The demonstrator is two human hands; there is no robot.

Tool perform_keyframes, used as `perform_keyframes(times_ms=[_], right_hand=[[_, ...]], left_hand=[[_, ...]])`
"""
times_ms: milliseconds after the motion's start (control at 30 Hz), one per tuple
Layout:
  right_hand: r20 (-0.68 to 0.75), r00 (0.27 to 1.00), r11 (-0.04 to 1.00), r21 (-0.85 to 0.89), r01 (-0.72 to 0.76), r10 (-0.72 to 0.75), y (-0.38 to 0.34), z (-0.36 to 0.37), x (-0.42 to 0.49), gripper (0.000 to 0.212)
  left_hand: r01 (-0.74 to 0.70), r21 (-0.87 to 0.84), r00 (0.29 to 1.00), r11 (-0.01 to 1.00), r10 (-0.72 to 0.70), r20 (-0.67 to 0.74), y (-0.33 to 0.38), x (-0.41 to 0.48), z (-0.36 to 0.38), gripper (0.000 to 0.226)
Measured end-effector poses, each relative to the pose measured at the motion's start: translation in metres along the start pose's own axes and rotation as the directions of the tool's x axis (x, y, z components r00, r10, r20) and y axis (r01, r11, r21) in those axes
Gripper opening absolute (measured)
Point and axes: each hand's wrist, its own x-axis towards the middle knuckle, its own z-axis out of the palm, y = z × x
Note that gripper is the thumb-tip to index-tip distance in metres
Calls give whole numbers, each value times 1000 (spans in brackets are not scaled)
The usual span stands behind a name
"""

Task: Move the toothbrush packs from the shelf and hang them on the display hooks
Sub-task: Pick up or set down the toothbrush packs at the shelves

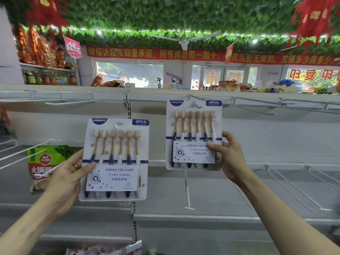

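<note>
Label (193, 153) part-hidden, right hand (230, 157) gripping upper pack (193, 126), left hand (68, 175) gripping lower pack (114, 150)

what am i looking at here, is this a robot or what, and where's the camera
No robot here: these are a person's two bare hands, filmed by one wide camera worn on the head, looking forward and down in a shop. The left hand holds one toothbrush pack by its edge, thumb on the front. The right hand holds a second pack higher, its top at a display hook; whether it is hooked on yet I cannot tell. A green bag is at the left, and pale shelves run below.
</note>
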Motion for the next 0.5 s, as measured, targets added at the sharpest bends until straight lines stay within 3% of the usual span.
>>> perform_keyframes(times_ms=[500], right_hand=[[-12, 998, 997, -36, -70, 69, 48, -10, 118, 49]], left_hand=[[-7, 27, 999, 1000, 8, -41, -13, 13, 0, 52]])
